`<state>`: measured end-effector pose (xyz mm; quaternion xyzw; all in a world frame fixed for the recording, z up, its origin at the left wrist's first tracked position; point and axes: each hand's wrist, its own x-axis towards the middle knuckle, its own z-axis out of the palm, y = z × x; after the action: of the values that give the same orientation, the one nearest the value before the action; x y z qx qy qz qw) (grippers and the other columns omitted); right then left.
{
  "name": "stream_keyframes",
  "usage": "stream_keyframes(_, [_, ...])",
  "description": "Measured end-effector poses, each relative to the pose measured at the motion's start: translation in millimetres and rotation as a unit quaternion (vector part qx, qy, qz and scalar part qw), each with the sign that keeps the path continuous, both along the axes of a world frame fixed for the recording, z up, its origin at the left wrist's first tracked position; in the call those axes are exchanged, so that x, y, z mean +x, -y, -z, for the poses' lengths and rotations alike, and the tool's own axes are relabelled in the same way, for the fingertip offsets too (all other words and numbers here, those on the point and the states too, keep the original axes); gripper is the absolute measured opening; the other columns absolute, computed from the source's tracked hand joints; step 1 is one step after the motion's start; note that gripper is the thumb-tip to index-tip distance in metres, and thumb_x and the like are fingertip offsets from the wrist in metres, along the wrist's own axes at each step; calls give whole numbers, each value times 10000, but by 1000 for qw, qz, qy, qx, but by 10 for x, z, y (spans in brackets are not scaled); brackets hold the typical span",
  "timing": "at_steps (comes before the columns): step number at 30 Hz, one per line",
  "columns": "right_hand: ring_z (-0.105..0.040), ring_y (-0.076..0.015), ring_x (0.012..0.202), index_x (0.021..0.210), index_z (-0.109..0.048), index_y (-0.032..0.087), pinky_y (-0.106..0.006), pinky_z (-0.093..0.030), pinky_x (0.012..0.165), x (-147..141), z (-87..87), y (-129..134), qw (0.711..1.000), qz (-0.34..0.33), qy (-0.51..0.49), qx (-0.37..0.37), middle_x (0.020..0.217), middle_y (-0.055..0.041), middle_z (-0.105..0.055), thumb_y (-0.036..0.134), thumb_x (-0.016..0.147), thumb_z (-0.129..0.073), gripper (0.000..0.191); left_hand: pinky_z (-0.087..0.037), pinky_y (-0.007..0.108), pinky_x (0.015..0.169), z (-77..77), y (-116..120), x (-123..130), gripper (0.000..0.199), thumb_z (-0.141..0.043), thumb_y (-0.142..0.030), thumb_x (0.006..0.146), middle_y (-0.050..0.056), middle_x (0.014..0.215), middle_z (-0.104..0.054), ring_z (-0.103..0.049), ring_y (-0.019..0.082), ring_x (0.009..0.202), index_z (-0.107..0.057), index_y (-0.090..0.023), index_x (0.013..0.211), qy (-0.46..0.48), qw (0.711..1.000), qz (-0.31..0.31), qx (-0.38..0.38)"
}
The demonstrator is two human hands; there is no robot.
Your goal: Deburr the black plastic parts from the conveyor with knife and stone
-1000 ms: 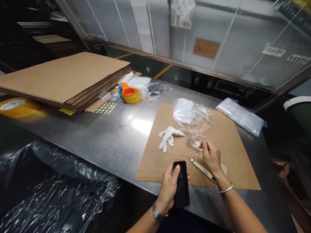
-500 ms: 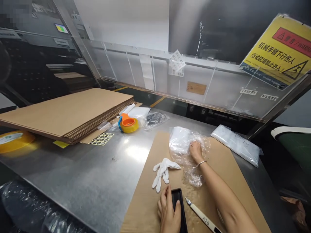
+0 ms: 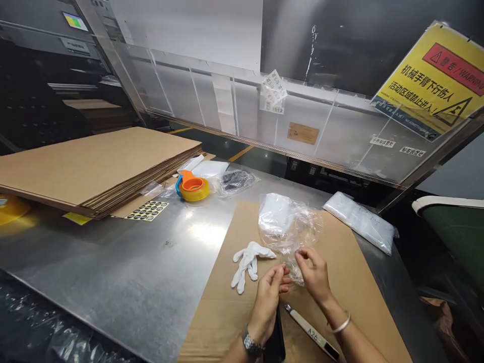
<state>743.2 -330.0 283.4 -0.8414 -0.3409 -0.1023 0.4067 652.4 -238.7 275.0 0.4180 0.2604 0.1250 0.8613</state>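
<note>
My left hand (image 3: 270,290) is above the cardboard sheet (image 3: 212,302), thumb and forefinger pinched together, the other fingers curled. My right hand (image 3: 315,275) faces it, also pinching at the fingertips. Anything held in either pinch is too small or too clear to make out. Crumpled clear plastic film (image 3: 308,222) lies just beyond and between the hands, beside a stack of white plastic bags (image 3: 276,212). Under my left wrist is a black tray (image 3: 279,335), partly hidden. A utility knife (image 3: 312,333) marked A26 lies right of it. White gloves (image 3: 249,262) rest to the left.
Stacked cardboard sheets (image 3: 102,166) stand at the left of the metal table (image 3: 151,282). Near them are a tape dispenser (image 3: 192,186), a sticker sheet (image 3: 147,210) and a bagged black item (image 3: 238,181). A plastic-wrapped packet (image 3: 359,222) lies right; a clear panel (image 3: 249,116) rises behind.
My right hand has drawn back from the plastic film toward me. My left hand has left the black tray and risen to meet it. The view has shifted slightly.
</note>
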Motion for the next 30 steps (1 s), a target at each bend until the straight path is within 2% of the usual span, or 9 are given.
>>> stream_keyframes(6, [-432, -182, 685, 784, -635, 190, -330, -325, 698, -685, -19, 37, 956, -80, 254, -124, 698, -61, -572, 164, 855, -389, 257, -437, 261, 800, -113, 44, -160, 112, -641, -215, 732, 24, 807, -659, -606, 142, 788, -633, -149, 822, 109, 972, 62, -198])
stream_keyframes(11, [-466, -219, 819, 980, -623, 169, -373, -304, 796, -986, 21, 163, 951, -103, 260, -128, 865, -91, -603, 148, 835, -377, 286, -417, 289, 902, 37, 23, -433, 203, -607, -170, 747, 79, 941, -673, -619, 176, 894, -628, -115, 941, 76, 951, 90, -285])
stream_keyframes(14, [-489, -230, 933, 1133, -554, 216, -371, -336, 810, -1105, -42, 319, 975, -152, 144, -67, 1065, -89, -572, 187, 830, -402, 341, -419, 340, 914, 80, -4, -571, 336, -543, -225, 808, 129, 1060, -648, -618, 211, 949, -534, -127, 1129, 59, 953, 72, -288])
stream_keyframes(17, [-500, -224, 1003, 1211, -457, 237, -357, -389, 821, -1140, -47, 438, 990, -66, -120, 37, 1166, -95, -516, 299, 857, -428, 361, -435, 368, 887, 70, -25, -665, 427, -511, -231, 833, 160, 1106, -626, -625, 231, 944, -421, -139, 1239, 62, 960, 56, -267])
stream_keyframes(20, [-553, -193, 843, 1140, -483, 182, -310, -427, 708, -1126, 5, 453, 912, 31, -388, 130, 1008, -100, -584, 458, 853, -440, 400, -447, 397, 863, 42, -33, -731, 441, -482, -227, 847, 182, 1102, -624, -632, 252, 925, -382, -122, 1264, 71, 962, 66, -256])
stream_keyframes(23, [-518, -132, 642, 896, -586, 141, -249, -392, 588, -1134, 15, 416, 800, -42, -571, 179, 765, -54, -592, 512, 801, -515, 389, -454, 423, 849, 25, -28, -785, 427, -454, -212, 857, 182, 1077, -636, -633, 263, 922, -377, -113, 1265, 71, 961, 71, -257])
stream_keyframes(25, [-482, -106, 598, 796, -604, 135, -231, -370, 574, -1162, -10, 401, 765, -70, -604, 210, 699, -35, -577, 511, 779, -554, 379, -457, 422, 849, 24, -22, -820, 440, -449, -198, 858, 176, 1079, -637, -638, 254, 909, -357, -119, 1280, 68, 964, 67, -249])
stream_keyframes(26, [-471, -101, 589, 777, -611, 136, -227, -362, 572, -1179, -23, 399, 768, -71, -599, 217, 683, -29, -574, 514, 771, -564, 382, -457, 421, 852, 26, -19, -837, 454, -452, -192, 856, 173, 1085, -636, -639, 251, 909, -341, -123, 1292, 64, 965, 65, -244])
stream_keyframes(30, [-462, -107, 609, 762, -619, 142, -224, -344, 577, -1240, -28, 401, 829, -67, -526, 180, 680, -19, -580, 496, 752, -597, 355, -464, 427, 851, 48, -7, -886, 520, -475, -192, 846, 173, 1117, -621, -627, 262, 945, -286, -130, 1326, 52, 968, 60, -237])
